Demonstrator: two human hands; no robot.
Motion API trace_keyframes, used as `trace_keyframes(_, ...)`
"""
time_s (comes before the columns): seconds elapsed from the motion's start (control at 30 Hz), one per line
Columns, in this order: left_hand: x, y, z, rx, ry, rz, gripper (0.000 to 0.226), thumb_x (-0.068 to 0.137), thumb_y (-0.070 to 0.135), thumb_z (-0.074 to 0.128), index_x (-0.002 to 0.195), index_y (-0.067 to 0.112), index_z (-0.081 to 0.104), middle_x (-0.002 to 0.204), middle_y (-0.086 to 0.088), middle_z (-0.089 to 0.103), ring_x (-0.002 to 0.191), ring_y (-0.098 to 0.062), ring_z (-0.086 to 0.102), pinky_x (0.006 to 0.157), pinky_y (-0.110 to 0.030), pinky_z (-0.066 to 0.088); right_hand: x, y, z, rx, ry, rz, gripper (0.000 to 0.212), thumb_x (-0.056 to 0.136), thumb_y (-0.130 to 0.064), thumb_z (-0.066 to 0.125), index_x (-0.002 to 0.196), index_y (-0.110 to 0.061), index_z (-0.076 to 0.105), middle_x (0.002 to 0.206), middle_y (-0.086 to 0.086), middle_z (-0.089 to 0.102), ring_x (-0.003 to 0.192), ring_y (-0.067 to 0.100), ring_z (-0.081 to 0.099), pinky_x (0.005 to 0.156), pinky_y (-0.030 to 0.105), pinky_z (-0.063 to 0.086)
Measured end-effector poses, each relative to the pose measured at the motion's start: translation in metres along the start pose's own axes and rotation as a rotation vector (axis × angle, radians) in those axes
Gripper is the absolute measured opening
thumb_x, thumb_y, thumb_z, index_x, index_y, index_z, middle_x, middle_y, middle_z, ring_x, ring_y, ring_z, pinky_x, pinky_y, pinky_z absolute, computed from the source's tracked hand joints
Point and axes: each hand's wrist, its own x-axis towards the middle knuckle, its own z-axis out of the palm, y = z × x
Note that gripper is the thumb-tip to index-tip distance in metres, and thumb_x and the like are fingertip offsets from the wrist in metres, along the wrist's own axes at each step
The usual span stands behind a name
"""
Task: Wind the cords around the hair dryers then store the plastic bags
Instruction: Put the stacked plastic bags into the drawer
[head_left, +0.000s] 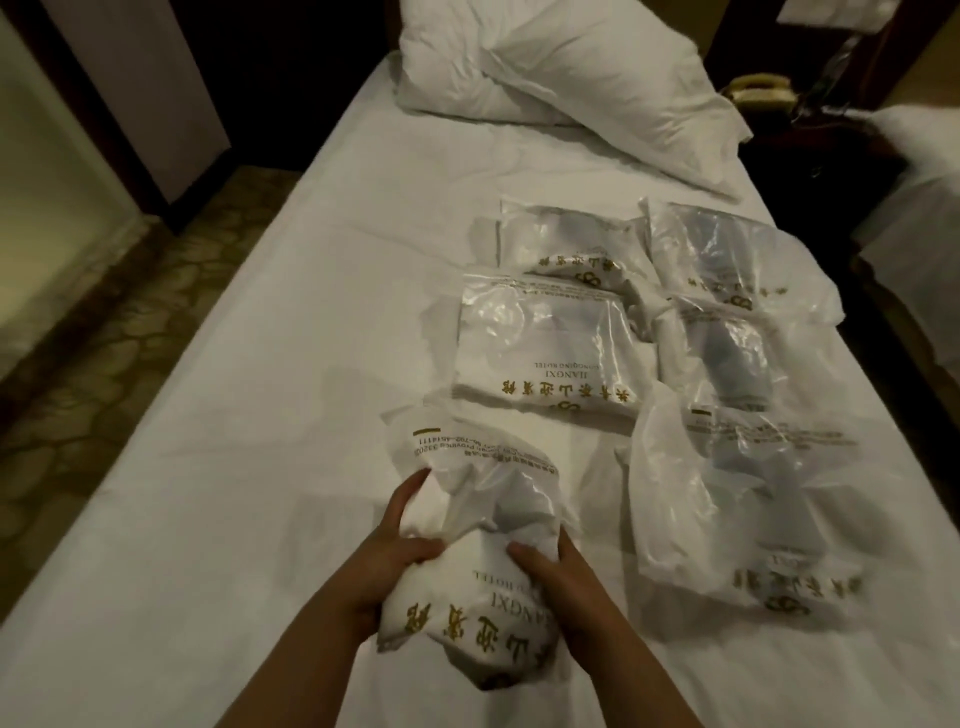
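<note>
Fingers (415, 486) of the left hand (400, 540) curl round the left flank of a stuffed plastic bag (467, 587), the thumb laid across its front, while the right hand (550, 577) grips the bag's right side with its thumb on the printed face and its fingers wrapped behind. This bag sits at the 6 o'clock edge of the white bed (260, 364), its gold lettering turned toward the person and its loose mouth crumpled toward 12 o'clock; what fills it cannot be made out through the plastic. Five more printed bags lie flat on the sheet toward 1 and 3 o'clock: a near one (727, 499) just beside the held bag at 3 o'clock with something dark inside, a middle-left one (545, 353), a middle-right one (727, 358) with a dark shape inside, a far-left one (566, 239) and a far-right one (727, 249). A rumpled pillow (561, 67) rests at 12 o'clock, and a telephone (761, 91) sits on a dark nightstand (831, 140) at 2 o'clock.
</note>
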Motion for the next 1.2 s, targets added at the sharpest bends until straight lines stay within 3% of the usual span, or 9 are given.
trace_keyframes(0.2,-0.09,0.056,-0.029,-0.268,0.059,0.225,0.081,0.067,0.0,0.071,0.134,0.038,0.046,0.125,-0.009,0.062,0.108,-0.035,0.062,0.085,-0.057,0.051,-0.057,-0.089,0.05,-0.028,-0.354,-0.183,0.078,0.073,-0.032,0.069,0.137,-0.053,0.029,0.13,-0.002,0.056,0.111,0.023,0.061,0.09,0.048,0.053)
trace_keyframes(0.33,-0.162,0.091,-0.052,-0.328,0.168,0.347,0.069,0.083,-0.01,0.051,0.127,0.044,0.046,0.114,-0.005,0.065,0.095,-0.032,0.068,0.067,-0.047,0.058,-0.097,-0.128,0.107,-0.089,-0.459,-0.258,0.087,0.071,-0.027,0.073,0.134,-0.06,0.023,0.128,-0.003,0.059,0.107,0.023,0.064,0.088,0.05,0.053)
trace_keyframes(0.43,-0.216,0.113,-0.073,-0.298,0.303,0.447,0.077,0.083,-0.004,0.061,0.129,0.053,0.037,0.118,0.003,0.051,0.099,-0.031,0.062,0.061,-0.04,0.057,-0.124,-0.143,0.157,-0.121,-0.462,-0.345,0.1,0.061,-0.036,0.079,0.137,-0.059,0.017,0.142,-0.007,0.045,0.117,0.021,0.057,0.094,0.047,0.05)
trace_keyframes(0.5,-0.253,0.121,-0.092,-0.268,0.401,0.525,0.079,0.084,-0.003,0.061,0.13,0.055,0.033,0.117,0.008,0.045,0.101,-0.026,0.057,0.06,-0.033,0.057,-0.145,-0.15,0.195,-0.165,-0.443,-0.402,0.101,0.069,-0.033,0.077,0.136,-0.063,0.008,0.148,-0.013,0.03,0.126,0.02,0.046,0.102,0.048,0.044)
trace_keyframes(0.6,-0.306,0.126,-0.124,-0.251,0.49,0.602,0.07,0.089,-0.003,0.053,0.129,0.052,0.033,0.109,0.019,0.04,0.093,-0.013,0.053,0.055,-0.021,0.054,-0.173,-0.157,0.252,-0.221,-0.515,-0.474,0.088,0.082,-0.021,0.069,0.128,-0.068,0.011,0.143,-0.014,0.031,0.126,0.017,0.044,0.103,0.046,0.042)
trace_keyframes(0.73,-0.385,0.123,-0.187,-0.22,0.562,0.635,0.061,0.09,-0.003,0.052,0.122,0.049,0.048,0.115,0.011,0.047,0.099,-0.017,0.058,0.062,-0.026,0.056,-0.221,-0.16,0.344,-0.303,-0.623,-0.561,0.076,0.087,-0.01,0.061,0.131,-0.059,0.025,0.137,-0.017,0.037,0.116,0.009,0.048,0.096,0.034,0.047)
trace_keyframes(0.87,-0.481,0.111,-0.268,-0.218,0.662,0.692,0.066,0.087,-0.008,0.051,0.111,0.054,0.059,0.136,-0.001,0.044,0.113,-0.031,0.057,0.08,-0.042,0.055,-0.276,-0.147,0.454,-0.338,-0.752,-0.607,0.071,0.086,-0.01,0.063,0.122,-0.063,0.033,0.136,-0.018,0.036,0.125,0.014,0.044,0.105,0.045,0.042)
trace_keyframes(1.1,-0.641,0.07,-0.356,-0.333,0.91,0.788,0.061,0.089,-0.014,0.041,0.117,0.039,0.056,0.121,0.001,0.052,0.09,-0.024,0.065,0.055,-0.024,0.054,-0.367,-0.094,0.626,-0.375,-1.022,-0.605,0.07,0.084,-0.005,0.065,0.114,-0.064,0.041,0.138,-0.014,0.04,0.126,0.017,0.045,0.105,0.045,0.042)
trace_keyframes(1.2,-0.704,0.043,-0.386,-0.363,1.072,0.776,0.062,0.091,-0.009,0.043,0.112,0.047,0.057,0.136,-0.006,0.042,0.103,-0.032,0.06,0.056,-0.026,0.054,-0.407,-0.066,0.69,-0.424,-1.173,-0.593,0.069,0.085,-0.006,0.064,0.112,-0.065,0.041,0.136,-0.015,0.041,0.124,0.016,0.046,0.103,0.044,0.044)
